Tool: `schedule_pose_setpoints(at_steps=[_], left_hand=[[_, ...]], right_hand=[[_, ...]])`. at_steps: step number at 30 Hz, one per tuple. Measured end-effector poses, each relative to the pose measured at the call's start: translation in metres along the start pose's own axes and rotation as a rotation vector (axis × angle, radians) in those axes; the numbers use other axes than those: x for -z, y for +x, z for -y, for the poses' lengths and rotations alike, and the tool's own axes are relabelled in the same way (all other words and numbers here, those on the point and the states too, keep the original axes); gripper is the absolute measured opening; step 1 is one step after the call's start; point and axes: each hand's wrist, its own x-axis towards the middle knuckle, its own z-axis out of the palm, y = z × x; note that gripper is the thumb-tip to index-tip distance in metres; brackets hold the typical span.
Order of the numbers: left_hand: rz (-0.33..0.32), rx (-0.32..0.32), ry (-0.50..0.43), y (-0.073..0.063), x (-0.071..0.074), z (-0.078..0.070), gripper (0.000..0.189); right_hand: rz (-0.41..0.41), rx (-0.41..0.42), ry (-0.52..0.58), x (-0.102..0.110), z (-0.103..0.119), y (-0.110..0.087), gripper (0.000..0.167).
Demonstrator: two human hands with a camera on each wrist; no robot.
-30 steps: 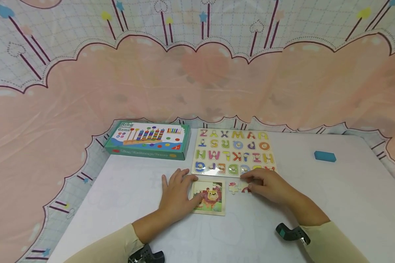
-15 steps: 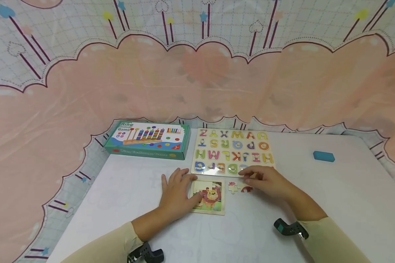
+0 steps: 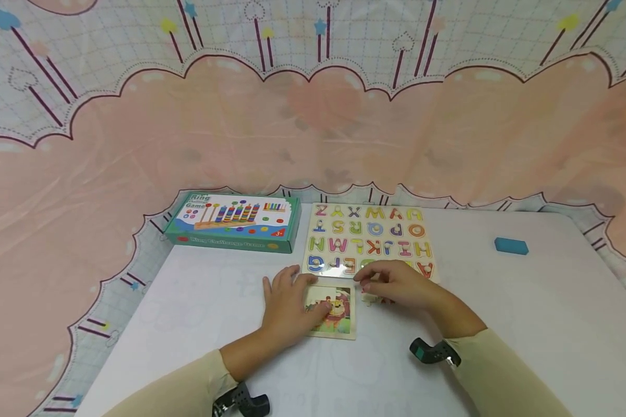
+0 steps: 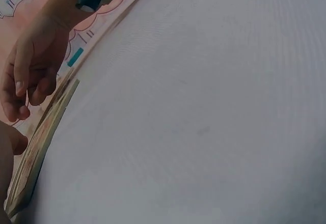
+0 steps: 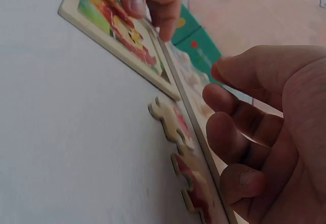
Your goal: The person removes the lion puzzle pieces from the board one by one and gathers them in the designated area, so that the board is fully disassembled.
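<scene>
Framed animal puzzle (image 3: pixel 340 319) lay flat on the white desk (image 3: pixel 365 376), just beside the near edge of the alphabet board (image 3: pixel 328 229), which sat at one o'clock from it. From nine o'clock the left hand (image 3: pixel 288 302) reached over the puzzle, released, its fingers spread and its thumb resting on the picture. At two o'clock, just beside the puzzle, lay two loose puzzle pieces (image 5: pixel 170 119); I could not tell whether they were interlocked. Over them hung the right hand (image 3: pixel 397 284), relaxed and slightly bent, grasping nothing. Farther out, a green game box (image 3: pixel 235 223) lay at ten o'clock, and a blue block (image 3: pixel 511 246) well apart, between two and three. Beyond the desk, at twelve, hung a peach-and-white patterned cloth (image 3: pixel 214 139).
</scene>
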Motion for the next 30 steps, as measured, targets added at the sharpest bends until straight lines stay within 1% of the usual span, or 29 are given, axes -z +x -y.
schedule_pose_setpoints(at_steps=[4, 8, 11, 15, 19, 24, 30], left_hand=[[-0.005, 0.004, 0.012, 0.000, -0.003, -0.003, 0.060], [0.002, 0.001, 0.026, 0.000, -0.003, -0.007, 0.059], [0.018, 0.003, 0.056, 0.000, -0.003, -0.008, 0.058], [0.029, -0.001, 0.082, 0.000, -0.003, -0.009, 0.058], [0.021, -0.016, 0.086, -0.001, -0.004, -0.008, 0.059], [0.008, -0.021, 0.083, -0.001, -0.005, -0.007, 0.060], [0.009, -0.018, 0.087, -0.002, -0.004, -0.008, 0.060]], right_hand=[[0.027, 0.049, -0.012, -0.006, 0.005, 0.008, 0.020], [0.056, 0.107, -0.035, -0.012, 0.007, 0.015, 0.022], [0.084, 0.135, -0.060, -0.016, 0.008, 0.020, 0.022], [0.115, 0.150, -0.109, -0.020, 0.009, 0.025, 0.019], [0.126, 0.163, -0.167, -0.022, 0.011, 0.027, 0.017], [0.137, 0.143, -0.261, -0.026, 0.015, 0.030, 0.018], [0.163, 0.156, -0.341, -0.027, 0.019, 0.033, 0.020]])
